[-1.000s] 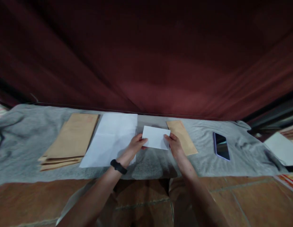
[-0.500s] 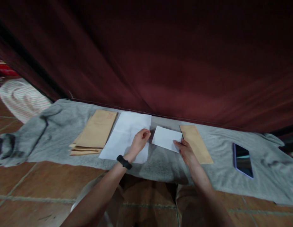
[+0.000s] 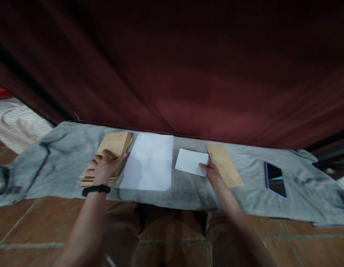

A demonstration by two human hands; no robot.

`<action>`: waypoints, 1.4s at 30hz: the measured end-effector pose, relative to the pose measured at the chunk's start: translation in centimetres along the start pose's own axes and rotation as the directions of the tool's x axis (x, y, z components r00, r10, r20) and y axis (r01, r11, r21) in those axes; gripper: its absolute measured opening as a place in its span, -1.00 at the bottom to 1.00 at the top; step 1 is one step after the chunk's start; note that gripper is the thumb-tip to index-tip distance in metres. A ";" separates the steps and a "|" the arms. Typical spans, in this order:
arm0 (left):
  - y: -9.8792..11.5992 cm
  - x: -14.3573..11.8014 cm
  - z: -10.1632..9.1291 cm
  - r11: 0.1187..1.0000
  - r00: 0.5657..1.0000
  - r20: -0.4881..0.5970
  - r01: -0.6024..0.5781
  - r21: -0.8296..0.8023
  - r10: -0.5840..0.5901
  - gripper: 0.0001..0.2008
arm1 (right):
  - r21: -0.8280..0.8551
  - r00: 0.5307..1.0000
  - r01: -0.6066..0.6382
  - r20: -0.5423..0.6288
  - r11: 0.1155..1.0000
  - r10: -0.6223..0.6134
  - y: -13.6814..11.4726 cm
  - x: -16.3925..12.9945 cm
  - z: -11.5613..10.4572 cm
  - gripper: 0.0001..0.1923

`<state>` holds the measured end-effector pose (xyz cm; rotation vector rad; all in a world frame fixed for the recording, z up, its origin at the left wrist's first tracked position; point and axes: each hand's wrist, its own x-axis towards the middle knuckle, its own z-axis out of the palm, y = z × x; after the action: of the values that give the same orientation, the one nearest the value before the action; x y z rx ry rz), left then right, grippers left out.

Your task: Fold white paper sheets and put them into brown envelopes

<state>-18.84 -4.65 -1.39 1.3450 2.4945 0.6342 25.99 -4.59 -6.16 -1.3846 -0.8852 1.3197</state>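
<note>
My left hand [image 3: 104, 167], with a dark band on its wrist, rests with fingers spread over a stack of brown envelopes [image 3: 116, 141]. Its thumb reaches to the stack's right side. Between finger and thumb, my right hand [image 3: 212, 171] has the right edge of a small folded sheet of white paper [image 3: 191, 160]. To the left of that folded paper lies a pile of larger white sheets [image 3: 149, 159]. A single brown envelope [image 3: 224, 165] lies flat just beyond my right hand.
A grey cloth [image 3: 185, 191] covers the long low surface under everything. A phone [image 3: 275, 180] lies on it at the right. Dark red fabric [image 3: 183, 81] hangs along the back edge. Striped cloth [image 3: 19, 124] sits at the far left, above the tiled floor [image 3: 35, 230].
My left hand has moved left from the white sheets onto the envelope stack, its fingers spreading. The stack's edges have fanned out a little. My right hand still holds the folded paper.
</note>
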 end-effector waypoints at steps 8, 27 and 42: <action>-0.7 0.5 -1.9 0.970 0.976 -0.052 0.217 0.110 -0.212 0.04 | -0.028 1.000 0.007 -0.009 1.000 -0.007 0.1 -0.1 0.1 -0.66; 4.0 -0.6 -6.3 0.704 0.768 -0.510 -0.110 -0.702 -0.388 -0.73 | -0.058 0.998 0.033 -0.060 0.998 -0.036 0.3 0.4 0.0 -0.60; 14.6 -12.5 9.6 0.120 0.787 0.613 0.603 -0.788 0.071 -0.76 | -0.576 0.865 0.336 -0.124 0.745 -0.486 0.5 0.4 -0.3 -0.44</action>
<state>2.61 -5.51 -2.82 0.3236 1.1735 1.2512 26.29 -4.40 -6.80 -1.6145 -1.3504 0.5271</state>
